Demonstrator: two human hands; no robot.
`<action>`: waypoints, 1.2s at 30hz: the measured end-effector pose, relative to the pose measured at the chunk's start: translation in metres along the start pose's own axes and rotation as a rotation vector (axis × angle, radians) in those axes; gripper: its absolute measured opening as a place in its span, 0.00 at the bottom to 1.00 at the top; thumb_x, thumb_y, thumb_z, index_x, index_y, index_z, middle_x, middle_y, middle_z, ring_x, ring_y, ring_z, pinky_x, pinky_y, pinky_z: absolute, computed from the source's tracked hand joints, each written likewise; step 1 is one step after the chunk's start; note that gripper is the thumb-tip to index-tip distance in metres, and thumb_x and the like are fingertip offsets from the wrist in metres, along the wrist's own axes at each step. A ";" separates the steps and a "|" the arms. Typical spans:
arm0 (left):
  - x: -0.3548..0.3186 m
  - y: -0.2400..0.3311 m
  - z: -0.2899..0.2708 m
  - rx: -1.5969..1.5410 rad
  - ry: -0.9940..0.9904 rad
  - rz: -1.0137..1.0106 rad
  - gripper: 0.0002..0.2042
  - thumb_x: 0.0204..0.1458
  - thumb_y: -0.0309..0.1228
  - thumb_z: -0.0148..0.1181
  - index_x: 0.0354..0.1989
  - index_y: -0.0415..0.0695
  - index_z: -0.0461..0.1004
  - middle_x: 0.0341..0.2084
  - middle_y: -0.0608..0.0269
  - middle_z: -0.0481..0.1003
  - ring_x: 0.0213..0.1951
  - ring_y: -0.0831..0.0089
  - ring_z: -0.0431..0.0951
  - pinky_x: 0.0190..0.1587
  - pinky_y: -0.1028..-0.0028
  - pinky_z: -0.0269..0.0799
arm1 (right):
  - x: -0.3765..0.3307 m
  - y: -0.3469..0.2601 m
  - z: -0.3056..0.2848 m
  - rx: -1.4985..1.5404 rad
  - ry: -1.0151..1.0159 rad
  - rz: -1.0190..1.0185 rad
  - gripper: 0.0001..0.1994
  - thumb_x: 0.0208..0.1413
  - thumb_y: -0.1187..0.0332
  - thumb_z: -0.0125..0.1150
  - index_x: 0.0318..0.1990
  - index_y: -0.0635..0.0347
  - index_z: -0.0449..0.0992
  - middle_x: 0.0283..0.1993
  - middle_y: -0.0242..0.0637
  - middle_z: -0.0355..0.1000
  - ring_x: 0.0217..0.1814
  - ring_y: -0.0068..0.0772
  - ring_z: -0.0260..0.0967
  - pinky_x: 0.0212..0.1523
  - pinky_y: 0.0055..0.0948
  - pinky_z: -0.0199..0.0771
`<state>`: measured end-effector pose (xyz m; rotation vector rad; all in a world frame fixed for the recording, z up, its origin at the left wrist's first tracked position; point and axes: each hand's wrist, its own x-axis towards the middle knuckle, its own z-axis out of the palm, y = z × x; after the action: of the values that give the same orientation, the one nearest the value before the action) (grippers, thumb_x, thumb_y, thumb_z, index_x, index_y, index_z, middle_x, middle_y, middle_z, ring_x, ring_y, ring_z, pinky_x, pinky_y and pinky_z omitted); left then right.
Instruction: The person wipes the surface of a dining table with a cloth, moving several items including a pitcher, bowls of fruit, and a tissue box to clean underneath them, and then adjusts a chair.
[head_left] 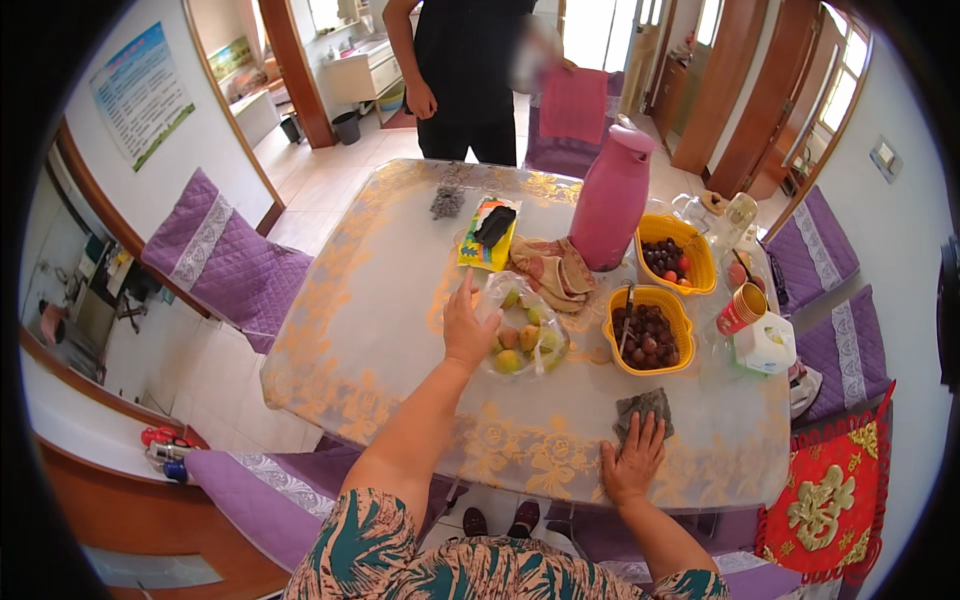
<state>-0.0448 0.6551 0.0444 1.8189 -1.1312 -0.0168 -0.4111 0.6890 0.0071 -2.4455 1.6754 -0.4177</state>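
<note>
My left hand (470, 330) reaches across the table with fingers apart, beside a clear plastic bag (548, 352) of green and reddish pears (508, 361). Its fingertips are at the edge of the bag; whether they press on it I cannot tell. Lower right, my right hand (634, 465) lies flat with its fingers on a grey cleaning cloth (645, 405) near the table's front edge. Beyond the left hand is a yellow-green packet (480, 250) with a black item (495, 227) on top. A crumpled brown patterned towel (552, 272) lies right of the packet.
On the table (370, 330) stand a pink thermos (612, 200), two yellow baskets (618, 352) of grapes and fruit, stacked paper cups (742, 308) and a white container (766, 345). A grey clump (447, 202) lies far left. Another person (468, 80) stands opposite; purple-covered chairs (225, 255) surround the table.
</note>
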 end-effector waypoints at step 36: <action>0.044 0.065 -0.054 -0.449 -0.273 -0.418 0.24 0.47 0.23 0.64 0.55 0.36 0.70 0.20 0.72 0.72 0.25 0.83 0.70 0.32 0.81 0.64 | 0.002 -0.001 0.000 0.027 -0.010 0.040 0.39 0.55 0.48 0.56 0.70 0.58 0.54 0.76 0.49 0.42 0.78 0.57 0.32 0.69 0.58 0.34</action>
<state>-0.0398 0.6557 0.1389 1.6364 -0.8212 -0.7246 -0.4095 0.6874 0.0078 -2.3871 1.7006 -0.4197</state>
